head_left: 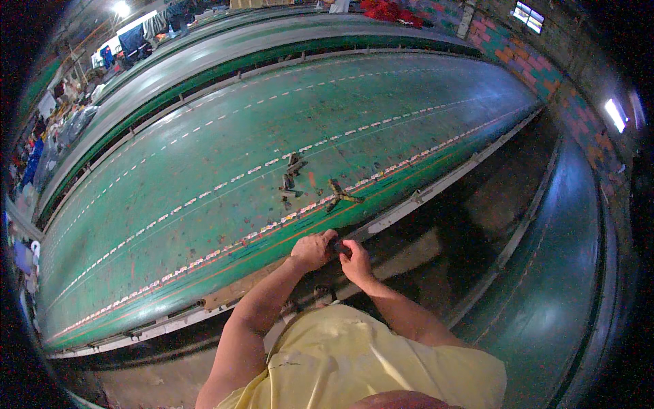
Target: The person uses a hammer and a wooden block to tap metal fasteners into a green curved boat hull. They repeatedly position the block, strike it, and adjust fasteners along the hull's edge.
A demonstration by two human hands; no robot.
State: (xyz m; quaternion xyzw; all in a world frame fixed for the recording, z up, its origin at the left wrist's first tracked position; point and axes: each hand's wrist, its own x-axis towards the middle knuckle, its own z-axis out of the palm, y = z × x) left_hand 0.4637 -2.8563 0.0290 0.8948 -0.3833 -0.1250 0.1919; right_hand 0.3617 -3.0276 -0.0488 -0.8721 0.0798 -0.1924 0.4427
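My left hand (315, 251) is closed at the near edge of the long green table (204, 160), its fingers curled. Close beside it, my right hand (356, 263) pinches with thumb and fingers. Between the two hands is a small dark piece (338, 247), gripped by both; its kind is too small and hidden to make out. Just beyond the hands, a worn Y-shaped metal piece (340, 196) lies on the table. Farther in, several dark metal pieces (291, 177) lie in a short row.
A pale metal rail (402, 210) with small fittings runs along the table's near edge. Rows of white marks cross the green surface. Another long table (545, 286) stands to the right across a dark aisle. More tables lie behind, with red cloth (392, 11) at the far end.
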